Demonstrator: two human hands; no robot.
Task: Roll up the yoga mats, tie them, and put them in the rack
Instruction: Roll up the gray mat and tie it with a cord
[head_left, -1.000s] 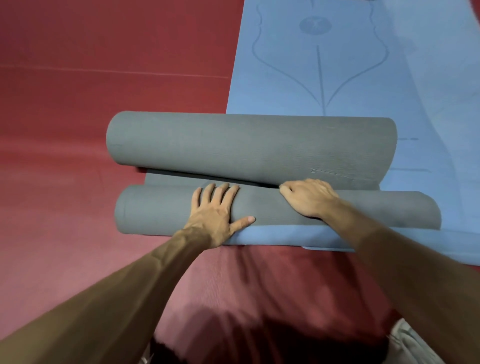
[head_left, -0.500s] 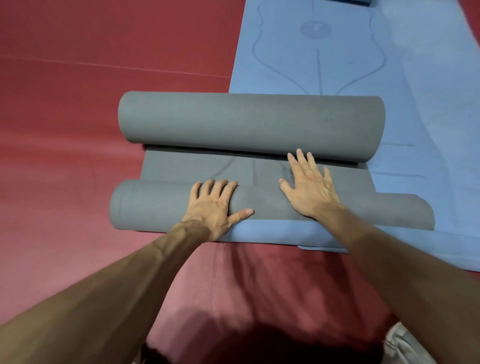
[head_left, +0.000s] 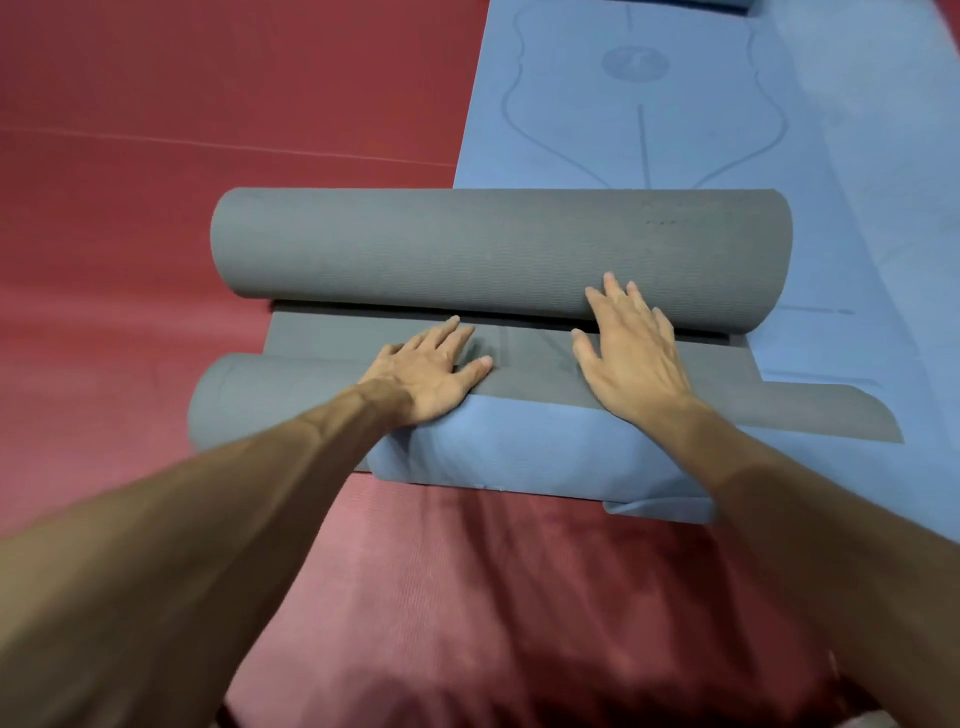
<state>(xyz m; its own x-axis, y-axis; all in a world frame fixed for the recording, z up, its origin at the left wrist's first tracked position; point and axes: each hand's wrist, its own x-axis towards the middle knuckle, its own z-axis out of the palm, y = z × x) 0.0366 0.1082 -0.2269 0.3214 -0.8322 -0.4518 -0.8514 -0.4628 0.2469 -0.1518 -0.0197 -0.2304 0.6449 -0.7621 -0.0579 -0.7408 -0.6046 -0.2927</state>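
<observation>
A grey yoga mat (head_left: 498, 249) lies across the red floor, rolled from both ends: a thick roll at the far side and a thinner roll (head_left: 270, 400) near me, with a flat strip between them. My left hand (head_left: 431, 371) rests flat with straight fingers on the near roll and the strip. My right hand (head_left: 631, 353) lies flat beside it, fingertips touching the far roll. A blue mat (head_left: 649, 119) with line markings is spread under the grey one and stretches away; its near end (head_left: 519, 447) curls up over the near roll.
Red padded flooring (head_left: 208, 104) surrounds the mats on the left and in front of me. A further blue mat strip (head_left: 893, 156) runs along the right edge. No rack or strap is in view.
The near roll has turned forward, showing more blue surface toward me. My left hand has slid onto the flat strip, and my right hand has reached up to the far roll.
</observation>
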